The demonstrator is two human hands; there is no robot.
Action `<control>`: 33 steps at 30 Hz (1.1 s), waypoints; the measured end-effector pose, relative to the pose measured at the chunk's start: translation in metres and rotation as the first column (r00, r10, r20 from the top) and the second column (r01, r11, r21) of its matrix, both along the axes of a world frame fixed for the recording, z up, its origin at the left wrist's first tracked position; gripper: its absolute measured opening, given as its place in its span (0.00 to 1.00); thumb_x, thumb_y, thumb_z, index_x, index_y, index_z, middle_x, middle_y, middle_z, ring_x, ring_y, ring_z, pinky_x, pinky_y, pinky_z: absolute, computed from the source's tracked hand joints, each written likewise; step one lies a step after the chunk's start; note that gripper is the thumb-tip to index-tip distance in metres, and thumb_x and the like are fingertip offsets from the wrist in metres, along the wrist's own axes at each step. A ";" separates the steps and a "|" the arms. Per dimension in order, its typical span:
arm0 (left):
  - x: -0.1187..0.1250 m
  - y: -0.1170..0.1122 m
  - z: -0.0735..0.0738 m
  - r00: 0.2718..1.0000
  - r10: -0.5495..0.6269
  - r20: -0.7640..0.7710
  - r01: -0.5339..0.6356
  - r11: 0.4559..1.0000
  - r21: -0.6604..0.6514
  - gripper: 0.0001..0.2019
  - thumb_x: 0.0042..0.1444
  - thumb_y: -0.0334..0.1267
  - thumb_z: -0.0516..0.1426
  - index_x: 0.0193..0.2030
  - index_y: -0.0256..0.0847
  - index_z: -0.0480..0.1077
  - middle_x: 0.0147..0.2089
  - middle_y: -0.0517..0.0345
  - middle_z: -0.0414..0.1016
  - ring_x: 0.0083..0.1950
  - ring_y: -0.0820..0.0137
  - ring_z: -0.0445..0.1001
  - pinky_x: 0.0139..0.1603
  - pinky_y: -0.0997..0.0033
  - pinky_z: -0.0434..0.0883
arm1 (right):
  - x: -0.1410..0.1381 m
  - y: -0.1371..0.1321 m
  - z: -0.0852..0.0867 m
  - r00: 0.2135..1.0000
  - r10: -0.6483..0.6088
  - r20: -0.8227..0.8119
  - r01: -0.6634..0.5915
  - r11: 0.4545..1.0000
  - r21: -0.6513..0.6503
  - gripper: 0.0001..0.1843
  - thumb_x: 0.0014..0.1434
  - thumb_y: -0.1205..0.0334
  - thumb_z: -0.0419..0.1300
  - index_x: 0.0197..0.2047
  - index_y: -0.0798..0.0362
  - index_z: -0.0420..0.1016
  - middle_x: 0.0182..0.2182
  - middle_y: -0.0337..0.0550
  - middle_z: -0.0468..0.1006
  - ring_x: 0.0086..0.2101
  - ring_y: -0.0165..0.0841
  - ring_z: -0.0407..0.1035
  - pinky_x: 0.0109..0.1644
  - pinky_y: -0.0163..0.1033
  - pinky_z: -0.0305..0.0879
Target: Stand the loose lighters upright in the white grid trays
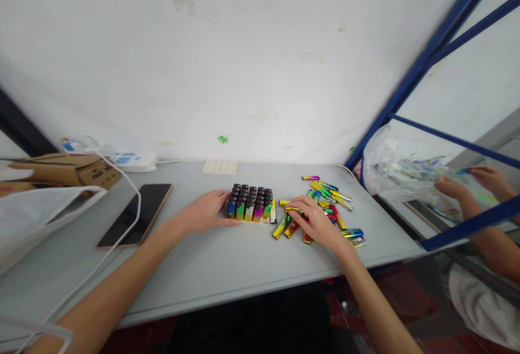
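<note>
A block of upright colourful lighters (251,203) with black tops stands packed in a tray at the middle of the grey table (211,267). My left hand (203,212) rests against the block's left side, fingers curved along it. My right hand (311,217) lies flat over a scattered pile of loose shiny lighters (331,202) to the right of the block, fingertips touching one near the block. Its fingers are stretched out.
A dark phone (137,214) lies at the left with a white cable over it. A cardboard box (69,168), a white bag (36,218) and an empty white tray (220,167) sit further back. Behind a blue frame (426,61) at right, another person's hands (467,186) handle a plastic bag.
</note>
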State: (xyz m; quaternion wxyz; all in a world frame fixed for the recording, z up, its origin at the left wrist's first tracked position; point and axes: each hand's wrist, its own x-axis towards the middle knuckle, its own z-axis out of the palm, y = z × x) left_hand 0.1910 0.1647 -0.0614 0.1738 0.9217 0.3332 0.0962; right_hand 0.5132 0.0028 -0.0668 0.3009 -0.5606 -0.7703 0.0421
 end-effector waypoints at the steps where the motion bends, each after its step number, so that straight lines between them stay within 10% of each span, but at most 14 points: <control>1: 0.000 0.001 -0.001 1.000 -0.006 0.004 0.006 1.000 0.004 0.32 0.53 0.65 0.66 0.53 0.40 0.76 0.53 0.40 0.82 0.55 0.45 0.81 0.60 0.51 0.76 | 0.000 -0.007 0.001 0.999 0.022 0.049 -0.021 0.999 -0.025 0.13 0.76 0.57 0.59 0.57 0.49 0.80 0.53 0.51 0.80 0.56 0.43 0.73 0.64 0.50 0.70; 9: -0.002 0.004 -0.008 0.999 -0.019 0.040 0.018 1.000 0.025 0.33 0.53 0.65 0.67 0.55 0.42 0.76 0.55 0.44 0.83 0.56 0.47 0.81 0.60 0.53 0.76 | -0.017 -0.022 0.003 0.956 0.051 0.288 -0.024 0.995 -0.099 0.11 0.74 0.62 0.61 0.56 0.47 0.80 0.52 0.51 0.79 0.53 0.46 0.74 0.62 0.56 0.72; 17: -0.001 0.001 -0.004 1.000 -0.014 0.007 0.013 1.000 0.018 0.32 0.53 0.64 0.67 0.54 0.41 0.76 0.54 0.43 0.82 0.55 0.48 0.80 0.58 0.55 0.75 | -0.012 0.001 -0.004 0.982 0.023 -0.187 -0.039 0.996 -0.081 0.09 0.73 0.55 0.63 0.51 0.49 0.81 0.47 0.48 0.84 0.48 0.43 0.78 0.56 0.48 0.73; 26: -0.001 -0.001 -0.003 1.000 0.010 0.026 -0.010 1.000 -0.004 0.30 0.52 0.64 0.67 0.51 0.41 0.77 0.53 0.43 0.82 0.55 0.47 0.80 0.58 0.52 0.75 | -0.046 0.056 0.010 0.404 -0.058 -0.913 -0.015 0.997 -0.070 0.22 0.56 0.40 0.74 0.41 0.50 0.83 0.28 0.36 0.72 0.28 0.31 0.63 0.33 0.38 0.62; 33: -0.002 -0.002 -0.002 0.999 -0.012 0.037 0.012 1.000 -0.003 0.30 0.53 0.62 0.67 0.53 0.41 0.76 0.56 0.42 0.82 0.56 0.47 0.80 0.60 0.51 0.76 | -0.060 0.076 0.006 0.336 -0.023 -0.942 -0.018 0.999 -0.031 0.26 0.63 0.31 0.64 0.39 0.47 0.70 0.31 0.37 0.75 0.32 0.33 0.70 0.38 0.38 0.70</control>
